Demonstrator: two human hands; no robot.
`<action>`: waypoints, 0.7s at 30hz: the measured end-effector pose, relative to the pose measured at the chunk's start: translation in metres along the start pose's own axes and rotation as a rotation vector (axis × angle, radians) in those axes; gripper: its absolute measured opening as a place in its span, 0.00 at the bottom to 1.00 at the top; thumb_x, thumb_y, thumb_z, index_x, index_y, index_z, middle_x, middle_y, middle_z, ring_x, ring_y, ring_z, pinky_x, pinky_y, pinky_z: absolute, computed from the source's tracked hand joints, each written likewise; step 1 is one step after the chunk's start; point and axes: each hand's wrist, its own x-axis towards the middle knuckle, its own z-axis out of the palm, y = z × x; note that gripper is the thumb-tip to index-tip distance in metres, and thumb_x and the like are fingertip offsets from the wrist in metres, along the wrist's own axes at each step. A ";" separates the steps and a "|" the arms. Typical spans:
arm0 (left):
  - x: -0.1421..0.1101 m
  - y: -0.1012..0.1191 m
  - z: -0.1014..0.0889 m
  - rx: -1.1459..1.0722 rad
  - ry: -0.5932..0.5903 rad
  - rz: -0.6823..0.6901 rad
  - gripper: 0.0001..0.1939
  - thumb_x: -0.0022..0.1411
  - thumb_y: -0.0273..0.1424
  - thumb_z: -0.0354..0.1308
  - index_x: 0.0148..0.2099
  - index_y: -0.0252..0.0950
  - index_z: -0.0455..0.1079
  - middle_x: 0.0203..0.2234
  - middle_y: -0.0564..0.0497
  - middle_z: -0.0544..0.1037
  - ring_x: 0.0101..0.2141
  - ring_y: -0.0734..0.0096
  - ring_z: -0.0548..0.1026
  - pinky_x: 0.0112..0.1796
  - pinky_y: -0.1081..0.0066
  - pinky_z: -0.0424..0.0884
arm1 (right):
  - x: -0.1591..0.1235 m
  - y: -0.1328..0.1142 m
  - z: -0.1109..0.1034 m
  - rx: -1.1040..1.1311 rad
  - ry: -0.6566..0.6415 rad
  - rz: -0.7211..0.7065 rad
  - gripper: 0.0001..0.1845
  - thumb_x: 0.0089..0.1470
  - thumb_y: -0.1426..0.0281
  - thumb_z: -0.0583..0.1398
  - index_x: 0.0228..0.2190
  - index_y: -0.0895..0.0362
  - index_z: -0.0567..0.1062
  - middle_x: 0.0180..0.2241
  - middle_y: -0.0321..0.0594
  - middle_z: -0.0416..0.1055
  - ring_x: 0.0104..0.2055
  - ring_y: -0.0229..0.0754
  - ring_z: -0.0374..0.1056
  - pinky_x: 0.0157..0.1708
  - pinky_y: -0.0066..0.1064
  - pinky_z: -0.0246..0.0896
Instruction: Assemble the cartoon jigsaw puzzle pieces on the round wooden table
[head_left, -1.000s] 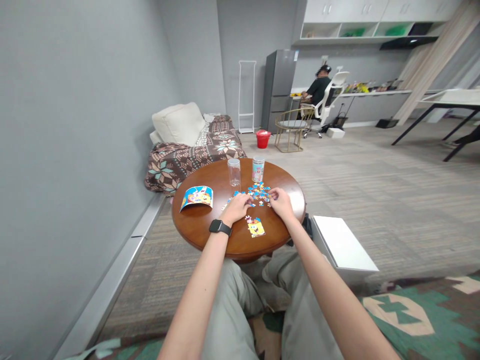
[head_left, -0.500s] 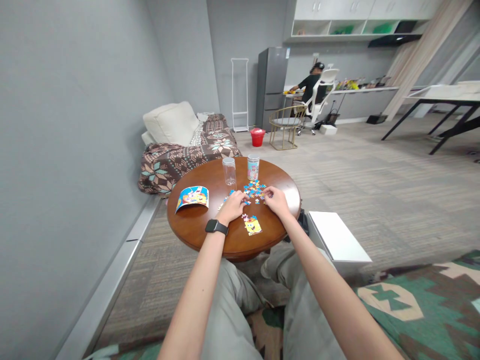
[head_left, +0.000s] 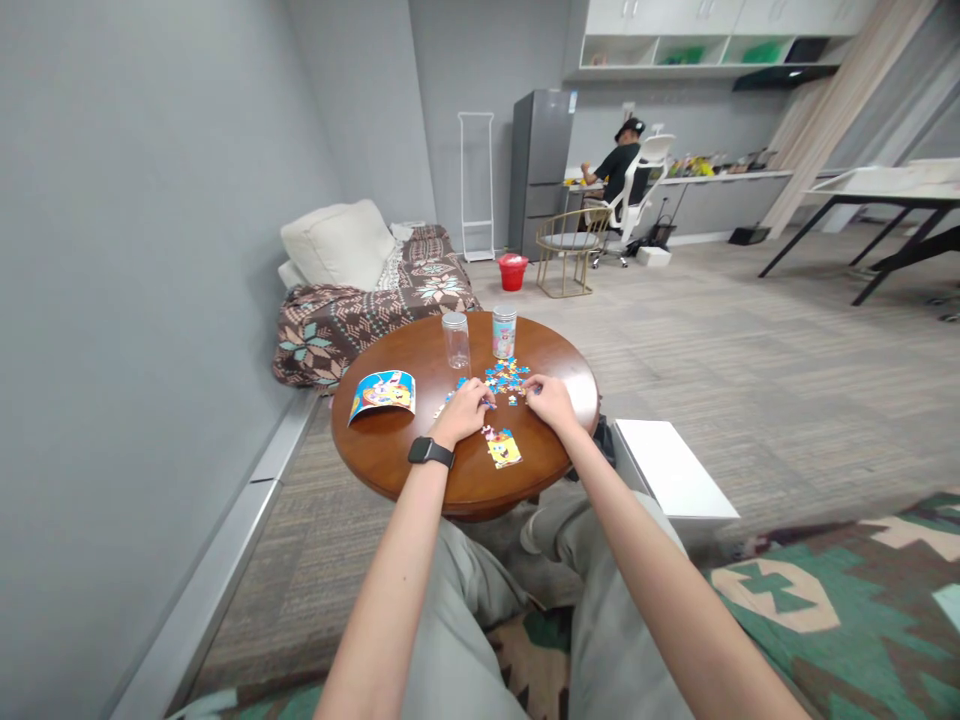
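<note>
On the round wooden table [head_left: 405, 468], a heap of loose jigsaw puzzle pieces [head_left: 507, 376] lies between my hands. My left hand [head_left: 466, 410], with a black watch on its wrist, is closed at the heap's near left, a small bluish puzzle piece showing at its fingertips. At the right edge of the heap my right hand [head_left: 551, 402] has its fingers pinched together; whatever is in them is too small to make out. Nearer to me lies a joined yellow puzzle section [head_left: 504, 450] with a cartoon face. More pieces are partly hidden behind my left hand.
A curved picture sheet [head_left: 384, 392] stands at the table's left. Behind the heap are a clear jar [head_left: 456, 342] and a printed can [head_left: 504, 334]. A white box [head_left: 675, 468] is right of the table. Far back, a person [head_left: 621, 170] sits at a counter.
Both hands stay almost where they were over the pieces, with only slight finger movement. The view has shifted a little. The person at the back has drawn an arm in.
</note>
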 end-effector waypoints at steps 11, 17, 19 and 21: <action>0.002 0.003 -0.003 0.023 0.025 -0.065 0.03 0.67 0.26 0.55 0.39 0.37 0.69 0.36 0.48 0.78 0.40 0.62 0.75 0.46 0.63 0.70 | 0.003 0.007 0.004 0.157 0.085 -0.051 0.08 0.50 0.73 0.56 0.29 0.53 0.76 0.28 0.38 0.75 0.34 0.44 0.71 0.40 0.34 0.67; 0.003 0.003 -0.004 0.046 -0.004 -0.065 0.03 0.66 0.24 0.56 0.40 0.36 0.71 0.38 0.47 0.80 0.42 0.62 0.76 0.47 0.63 0.70 | 0.003 0.003 0.001 0.112 0.076 -0.098 0.06 0.48 0.74 0.58 0.25 0.54 0.75 0.31 0.41 0.75 0.37 0.45 0.70 0.43 0.36 0.66; 0.003 0.002 -0.003 0.066 -0.005 -0.055 0.04 0.66 0.23 0.56 0.41 0.36 0.71 0.39 0.46 0.80 0.43 0.61 0.76 0.48 0.63 0.70 | 0.003 0.002 0.000 0.131 0.073 -0.091 0.06 0.49 0.74 0.58 0.26 0.54 0.75 0.30 0.41 0.76 0.36 0.45 0.71 0.43 0.36 0.66; 0.003 0.001 -0.003 0.078 0.001 -0.050 0.05 0.66 0.23 0.55 0.41 0.36 0.71 0.40 0.46 0.80 0.44 0.61 0.75 0.49 0.62 0.69 | 0.003 0.001 0.000 0.159 0.060 -0.080 0.06 0.49 0.74 0.58 0.27 0.55 0.76 0.29 0.40 0.77 0.35 0.45 0.71 0.42 0.36 0.66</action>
